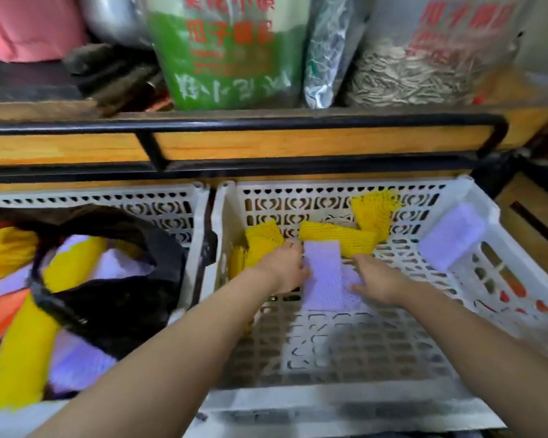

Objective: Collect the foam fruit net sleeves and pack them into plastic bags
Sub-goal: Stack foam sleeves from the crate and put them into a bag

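Head view: the job looks partly done. The black plastic bag [114,298] in the left crate [171,197] already holds yellow and lilac sleeves. The right crate [329,403] still has several (yellow sleeves [336,238] at the back). The left hand [285,267] curls its fingers round the edge of the lilac sleeve [323,276], while the right hand [380,279] presses flat, fingers straight. A wooden shelf [298,143] of sacks stands above.

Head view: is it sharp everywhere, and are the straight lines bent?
Head view: soft overall; motion blur smears the black bag and the near rim of the white crate; the shelf rail bows slightly from wide-angle distortion; the middle lilac sleeve looks washed out, its net texture hardly readable.
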`<state>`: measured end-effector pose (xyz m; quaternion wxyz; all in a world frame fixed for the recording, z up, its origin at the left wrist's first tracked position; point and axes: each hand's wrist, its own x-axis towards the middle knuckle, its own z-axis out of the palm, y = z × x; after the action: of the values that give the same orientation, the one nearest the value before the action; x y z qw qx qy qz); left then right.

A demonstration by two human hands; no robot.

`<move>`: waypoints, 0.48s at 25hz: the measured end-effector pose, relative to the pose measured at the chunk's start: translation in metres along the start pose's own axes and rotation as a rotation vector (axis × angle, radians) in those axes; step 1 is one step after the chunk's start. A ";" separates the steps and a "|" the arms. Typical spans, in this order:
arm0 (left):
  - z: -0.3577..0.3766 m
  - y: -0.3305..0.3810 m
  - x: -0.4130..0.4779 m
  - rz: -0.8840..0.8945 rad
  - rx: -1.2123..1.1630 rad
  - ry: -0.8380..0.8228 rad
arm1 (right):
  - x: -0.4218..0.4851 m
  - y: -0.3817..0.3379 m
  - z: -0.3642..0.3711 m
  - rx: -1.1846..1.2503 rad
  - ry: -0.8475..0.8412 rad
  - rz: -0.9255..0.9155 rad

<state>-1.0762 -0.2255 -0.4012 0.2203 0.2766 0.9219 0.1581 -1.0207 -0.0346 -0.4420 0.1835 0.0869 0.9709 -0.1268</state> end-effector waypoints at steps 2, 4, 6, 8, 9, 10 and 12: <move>0.018 0.005 0.024 -0.111 -0.187 -0.046 | 0.007 0.008 0.009 0.027 -0.071 0.046; 0.032 0.007 0.039 -0.204 -0.280 -0.031 | 0.011 0.009 0.014 0.067 -0.058 0.066; 0.042 0.008 0.049 -0.271 -0.292 0.030 | 0.012 0.007 0.014 0.102 -0.031 0.050; 0.048 0.009 0.053 -0.311 -0.324 0.054 | 0.012 0.004 0.010 0.156 -0.064 0.038; 0.050 0.009 0.054 -0.313 -0.352 0.052 | 0.012 0.004 0.008 0.172 -0.074 0.029; 0.050 0.011 0.053 -0.303 -0.368 0.047 | 0.011 0.004 0.004 0.172 -0.062 0.022; 0.043 0.017 0.049 -0.266 -0.397 0.059 | 0.010 0.008 -0.004 0.134 0.021 0.044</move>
<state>-1.0843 -0.1760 -0.4461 0.2623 0.0995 0.9071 0.3138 -1.0291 -0.0244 -0.4438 0.1701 0.1218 0.9599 -0.1865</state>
